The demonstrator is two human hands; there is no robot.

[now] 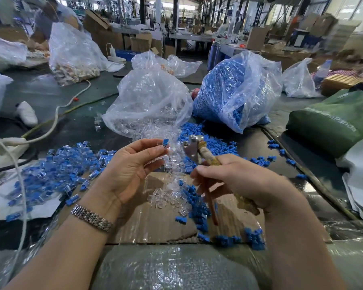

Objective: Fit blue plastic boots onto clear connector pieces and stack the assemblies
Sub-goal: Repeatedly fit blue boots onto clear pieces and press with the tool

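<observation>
My left hand (132,166) is raised above the cardboard, its fingertips pinching a clear connector with a blue boot (165,143) on it. My right hand (239,181) grips a pair of metal pliers (194,148) with tape-wrapped handles, the jaws pointing up beside the held piece. Loose clear connectors (166,197) and loose blue boots (197,208) lie on the cardboard sheet (155,225) below my hands. A heap of finished blue-and-clear assemblies (59,170) spreads at the left.
A clear bag of connectors (149,105) and a bag of blue boots (237,88) stand behind my hands. A green bag (333,122) lies at the right. White cables (57,120) cross the left side. Another person (55,15) works at the far left.
</observation>
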